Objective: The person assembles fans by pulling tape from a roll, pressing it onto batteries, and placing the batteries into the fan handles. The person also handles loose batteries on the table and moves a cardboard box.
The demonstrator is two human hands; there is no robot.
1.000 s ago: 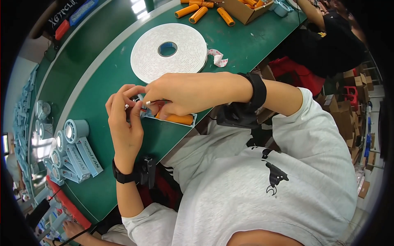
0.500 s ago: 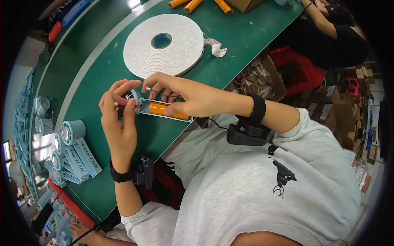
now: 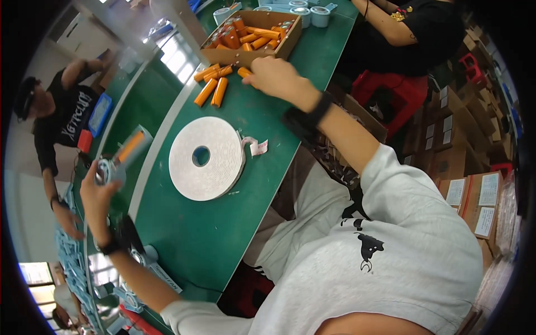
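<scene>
Pale-blue fan [image 3: 106, 169] w/ orange batt. [image 3: 130, 146] in L hand [image 3: 98, 196], blurry.

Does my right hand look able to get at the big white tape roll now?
Probably yes: the white tape roll lies uncovered on the green table, and nothing seems to stand between it and your right hand, though that hand is at an orange cylinder.

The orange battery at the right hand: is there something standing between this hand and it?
Nothing visible stands between them: the right hand is right at the orange battery, covering part of it. The cardboard box is just beyond, and loose batteries lie to the left, not between.
</scene>
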